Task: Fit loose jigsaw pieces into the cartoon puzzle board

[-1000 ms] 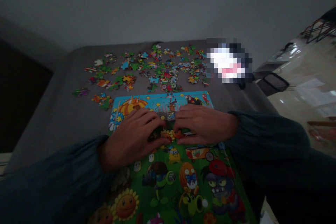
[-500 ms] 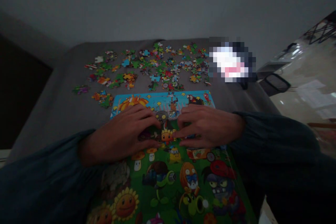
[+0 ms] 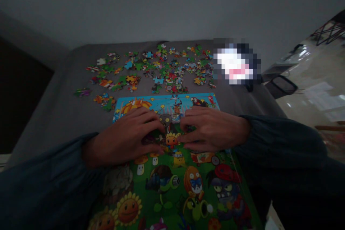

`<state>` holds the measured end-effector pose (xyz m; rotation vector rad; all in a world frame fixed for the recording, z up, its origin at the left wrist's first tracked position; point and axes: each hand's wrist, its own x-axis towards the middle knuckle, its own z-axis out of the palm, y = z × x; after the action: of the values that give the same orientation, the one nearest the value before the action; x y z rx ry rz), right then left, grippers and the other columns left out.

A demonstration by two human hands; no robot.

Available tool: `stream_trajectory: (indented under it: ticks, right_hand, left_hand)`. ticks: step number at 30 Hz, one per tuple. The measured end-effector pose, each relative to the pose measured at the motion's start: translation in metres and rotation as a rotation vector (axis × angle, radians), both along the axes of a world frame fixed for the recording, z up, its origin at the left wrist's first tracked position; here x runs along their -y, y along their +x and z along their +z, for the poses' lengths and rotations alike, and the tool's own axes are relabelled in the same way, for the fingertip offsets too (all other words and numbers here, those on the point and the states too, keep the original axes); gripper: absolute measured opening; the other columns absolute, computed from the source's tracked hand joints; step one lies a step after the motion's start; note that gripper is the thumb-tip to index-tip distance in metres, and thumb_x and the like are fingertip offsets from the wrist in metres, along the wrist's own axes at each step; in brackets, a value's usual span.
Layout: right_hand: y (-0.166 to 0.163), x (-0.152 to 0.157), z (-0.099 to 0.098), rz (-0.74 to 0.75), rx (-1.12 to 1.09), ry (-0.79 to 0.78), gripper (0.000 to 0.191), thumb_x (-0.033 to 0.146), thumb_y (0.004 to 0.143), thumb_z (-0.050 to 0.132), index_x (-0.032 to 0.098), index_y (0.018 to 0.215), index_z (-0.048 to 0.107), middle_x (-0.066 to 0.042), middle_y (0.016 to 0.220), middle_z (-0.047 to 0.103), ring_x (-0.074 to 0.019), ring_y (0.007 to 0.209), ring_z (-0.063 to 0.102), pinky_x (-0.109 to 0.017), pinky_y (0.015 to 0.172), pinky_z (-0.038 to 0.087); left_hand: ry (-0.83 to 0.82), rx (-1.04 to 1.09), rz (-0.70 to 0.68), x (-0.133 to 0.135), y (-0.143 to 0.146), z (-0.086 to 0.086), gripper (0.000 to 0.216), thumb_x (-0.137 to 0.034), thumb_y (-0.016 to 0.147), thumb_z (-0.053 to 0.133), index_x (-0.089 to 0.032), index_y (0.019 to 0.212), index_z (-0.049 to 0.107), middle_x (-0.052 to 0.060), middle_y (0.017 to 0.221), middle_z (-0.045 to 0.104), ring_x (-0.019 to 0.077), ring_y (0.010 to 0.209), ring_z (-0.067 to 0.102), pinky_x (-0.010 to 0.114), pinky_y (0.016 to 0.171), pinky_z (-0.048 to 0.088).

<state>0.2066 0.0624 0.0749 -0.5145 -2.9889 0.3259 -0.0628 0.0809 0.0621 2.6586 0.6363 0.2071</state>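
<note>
A colourful cartoon jigsaw board [image 3: 175, 190] lies in front of me on a grey cloth surface [image 3: 61, 115]. My left hand [image 3: 126, 138] rests flat on the board's upper middle, fingers stretched toward the centre. My right hand [image 3: 210, 129] lies flat opposite it, fingertips almost meeting the left ones. Both press on the picture around a small orange flower figure [image 3: 171, 139]. Neither hand holds a piece that I can see.
Several loose puzzle pieces [image 3: 161, 68] are scattered across the far half of the grey surface. A blurred patch [image 3: 235, 63] sits at the far right edge. To the right is a shiny floor with a dark basket-like object [image 3: 281, 85].
Both hands slid slightly apart, uncovering the orange flower figure between the fingertips. My left arm drew back toward me a little.
</note>
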Motion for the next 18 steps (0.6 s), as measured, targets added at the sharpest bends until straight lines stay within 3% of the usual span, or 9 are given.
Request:
stream_trajectory:
  ticks: [18]
  right_hand:
    - [0.004, -0.0053, -0.0045, -0.053, -0.022, -0.058, 0.023, 0.032, 0.098, 0.053, 0.023, 0.107, 0.073, -0.008, 0.102, 0.063, -0.0206, 0.094, 0.05, -0.034, 0.08, 0.036]
  left_hand:
    - [-0.082, -0.011, -0.025, 0.001, 0.0005, -0.0021, 0.027, -0.046, 0.084, 0.072, -0.024, 0.095, 0.064, 0.002, 0.099, 0.063, 0.0205, 0.092, 0.055, 0.031, 0.081, 0.041]
